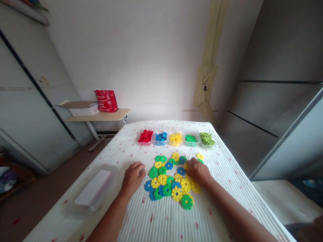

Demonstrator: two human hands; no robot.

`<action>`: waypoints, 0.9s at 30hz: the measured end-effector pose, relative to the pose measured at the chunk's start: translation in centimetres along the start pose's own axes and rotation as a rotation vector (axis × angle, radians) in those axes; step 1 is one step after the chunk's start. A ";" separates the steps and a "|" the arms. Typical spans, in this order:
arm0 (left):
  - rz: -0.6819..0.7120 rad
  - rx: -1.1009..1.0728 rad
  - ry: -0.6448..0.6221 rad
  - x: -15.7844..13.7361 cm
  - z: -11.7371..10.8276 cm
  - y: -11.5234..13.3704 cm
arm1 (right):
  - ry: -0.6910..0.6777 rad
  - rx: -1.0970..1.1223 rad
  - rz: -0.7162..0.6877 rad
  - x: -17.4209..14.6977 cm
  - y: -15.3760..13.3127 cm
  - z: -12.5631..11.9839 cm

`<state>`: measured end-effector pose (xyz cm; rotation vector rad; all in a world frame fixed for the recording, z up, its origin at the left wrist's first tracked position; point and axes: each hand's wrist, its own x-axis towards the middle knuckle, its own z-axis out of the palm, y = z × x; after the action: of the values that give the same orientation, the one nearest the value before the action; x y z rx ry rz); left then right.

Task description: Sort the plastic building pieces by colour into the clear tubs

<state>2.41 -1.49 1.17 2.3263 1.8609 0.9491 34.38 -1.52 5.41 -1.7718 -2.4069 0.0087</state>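
Observation:
Yellow, green and blue notched plastic discs, the interlocking toy kind, lie in a loose spread on the table; a yellow disc (177, 194) and a green disc (187, 202) are at its near edge. My right hand (199, 170) is over the right side of the spread, fingers bent down and closed at a yellow notched disc (186, 166) that they partly cover. Just left of the spread, my left hand (133, 177) rests with its fingers loosely curled and the thumb apart from the index finger. Nothing shows in it.
Behind the discs stands a row of clear tubs: red pieces (146, 136), blue pieces (160, 137), yellow pieces (176, 138), dark green pieces (190, 138) and light green pieces (207, 138). A clear plastic container with a white block (94, 188) lies at left. A side table (111, 116) holds a red bag (106, 101).

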 end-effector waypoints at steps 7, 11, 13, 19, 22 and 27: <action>0.018 0.009 0.012 0.0 0.0 -0.1 | -0.023 -0.097 0.013 0.6 -0.6 0.2; 0.030 0.016 0.024 0.1 -0.1 -0.1 | 0.036 -0.068 -0.017 0.8 0.3 -0.2; 0.034 0.022 0.021 0.1 0.0 -0.1 | 0.134 -0.034 0.028 0.9 1.6 -0.4; 0.023 0.032 0.002 0.0 0.0 0.0 | 0.317 0.064 0.341 1.9 6.6 0.3; 0.015 0.031 0.006 0.0 0.0 0.1 | 0.212 0.093 0.393 2.5 7.6 0.9; 0.020 0.038 -0.002 0.0 0.2 0.0 | 0.034 0.071 0.408 3.5 7.4 0.4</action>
<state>2.47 -1.42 1.03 2.3702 1.8755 0.9215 40.36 4.05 4.70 -2.1720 -1.9547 0.1074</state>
